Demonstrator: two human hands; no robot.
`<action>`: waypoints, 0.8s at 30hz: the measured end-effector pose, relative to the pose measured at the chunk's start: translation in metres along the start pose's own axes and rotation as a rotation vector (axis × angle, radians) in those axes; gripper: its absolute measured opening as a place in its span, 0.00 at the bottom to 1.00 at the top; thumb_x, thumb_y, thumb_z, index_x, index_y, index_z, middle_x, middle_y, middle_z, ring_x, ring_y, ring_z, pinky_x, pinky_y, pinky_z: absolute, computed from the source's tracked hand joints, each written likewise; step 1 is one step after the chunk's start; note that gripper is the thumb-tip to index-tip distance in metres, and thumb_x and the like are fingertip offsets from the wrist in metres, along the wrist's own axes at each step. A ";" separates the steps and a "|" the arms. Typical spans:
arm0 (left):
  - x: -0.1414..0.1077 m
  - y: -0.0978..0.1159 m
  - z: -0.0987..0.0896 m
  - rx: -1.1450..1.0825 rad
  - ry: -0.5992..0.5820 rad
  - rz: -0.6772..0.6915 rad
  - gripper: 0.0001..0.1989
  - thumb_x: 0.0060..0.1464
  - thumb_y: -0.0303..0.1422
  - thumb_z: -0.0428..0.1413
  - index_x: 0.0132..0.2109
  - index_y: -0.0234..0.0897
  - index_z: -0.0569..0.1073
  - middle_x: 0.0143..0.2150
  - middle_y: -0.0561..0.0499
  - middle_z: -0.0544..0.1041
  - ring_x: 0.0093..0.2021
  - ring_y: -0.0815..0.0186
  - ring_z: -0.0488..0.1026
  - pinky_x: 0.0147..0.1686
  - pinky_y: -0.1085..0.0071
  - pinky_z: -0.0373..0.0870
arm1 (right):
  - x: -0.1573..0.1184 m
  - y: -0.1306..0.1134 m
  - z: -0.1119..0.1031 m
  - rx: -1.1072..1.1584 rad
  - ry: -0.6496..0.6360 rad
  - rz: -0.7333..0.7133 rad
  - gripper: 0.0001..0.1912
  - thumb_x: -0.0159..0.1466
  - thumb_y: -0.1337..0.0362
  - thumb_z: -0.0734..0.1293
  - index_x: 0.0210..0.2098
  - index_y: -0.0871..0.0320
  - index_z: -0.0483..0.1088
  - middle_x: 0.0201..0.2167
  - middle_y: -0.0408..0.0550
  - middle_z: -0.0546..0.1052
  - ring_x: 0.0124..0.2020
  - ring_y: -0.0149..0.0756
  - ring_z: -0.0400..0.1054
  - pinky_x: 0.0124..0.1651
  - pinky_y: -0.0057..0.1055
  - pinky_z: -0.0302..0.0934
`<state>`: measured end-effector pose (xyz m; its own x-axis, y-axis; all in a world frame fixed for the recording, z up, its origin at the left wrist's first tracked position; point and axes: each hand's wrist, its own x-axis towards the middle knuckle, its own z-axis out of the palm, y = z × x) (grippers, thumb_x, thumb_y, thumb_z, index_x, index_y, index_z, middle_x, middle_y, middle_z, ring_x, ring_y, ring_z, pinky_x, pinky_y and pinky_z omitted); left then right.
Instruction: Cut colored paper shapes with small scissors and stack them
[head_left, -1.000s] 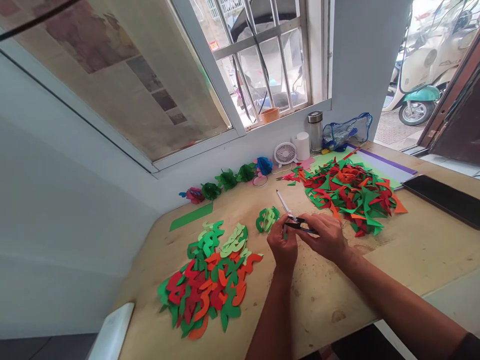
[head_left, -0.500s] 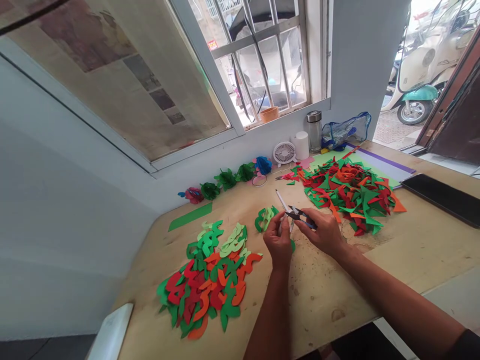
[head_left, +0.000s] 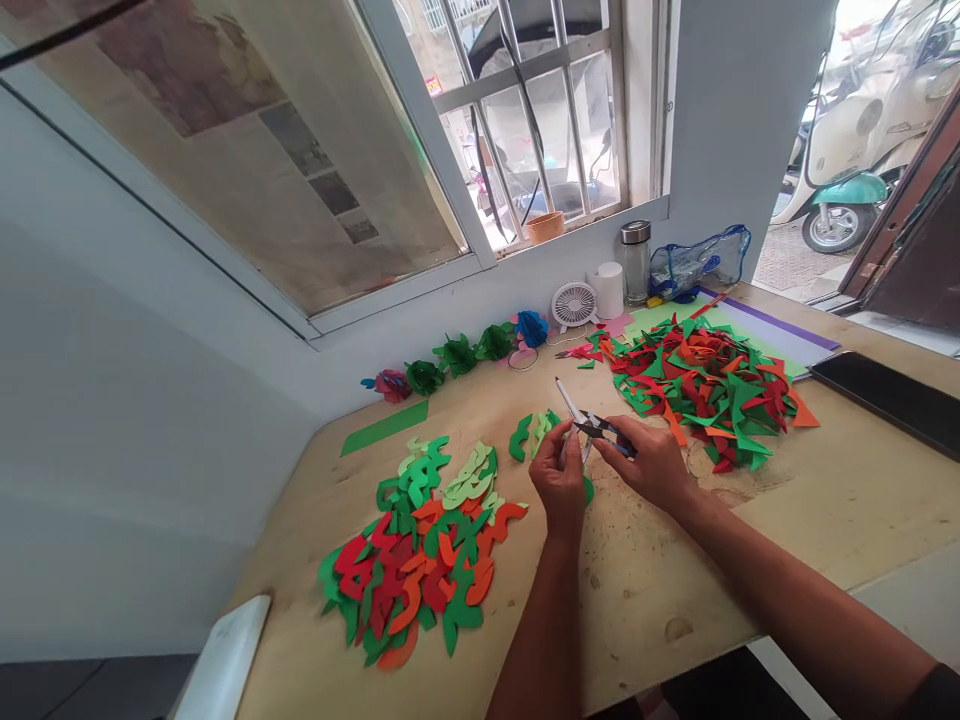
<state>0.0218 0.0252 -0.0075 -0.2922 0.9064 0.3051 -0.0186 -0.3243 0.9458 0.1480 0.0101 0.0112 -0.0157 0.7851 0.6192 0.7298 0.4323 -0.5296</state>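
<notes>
My left hand (head_left: 559, 482) is closed around a slim white pen (head_left: 568, 399), whose dark tip points up and away from me. In my right hand (head_left: 654, 462) is a pair of pliers (head_left: 598, 428) with dark jaws and bluish handles. The jaws lie against the pen just above my left fingertips; whether they grip it I cannot tell. Curved green paper cutouts (head_left: 520, 438) lie just beyond my left hand, and another green piece (head_left: 589, 490) shows partly from behind it. My left fingers hide the pen's lower part.
Wavy red, orange and green cutouts (head_left: 409, 570) are heaped at left. Pointed paper scraps (head_left: 712, 390) form a pile at right, near a black phone (head_left: 892, 400). Along the wall stand paper flowers (head_left: 457, 354), a small fan (head_left: 574, 304), a glass bottle (head_left: 635, 265) and a clear pouch (head_left: 701, 260).
My view has shifted slightly, so the scene sits a little farther right. Both hands keep nearly the same pose on the pen and pliers, and the paper piles look unchanged.
</notes>
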 end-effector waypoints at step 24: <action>0.000 -0.001 -0.003 0.026 -0.075 -0.014 0.18 0.53 0.41 0.54 0.47 0.36 0.75 0.28 0.52 0.71 0.22 0.73 0.64 0.24 0.77 0.64 | 0.005 0.000 -0.001 0.135 -0.195 0.093 0.20 0.64 0.49 0.59 0.33 0.59 0.74 0.16 0.40 0.65 0.19 0.28 0.56 0.24 0.25 0.48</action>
<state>0.0192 0.0250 -0.0088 -0.2199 0.9288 0.2983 0.0032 -0.3050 0.9523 0.1485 0.0132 0.0146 -0.0939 0.8891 0.4480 0.6365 0.3996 -0.6597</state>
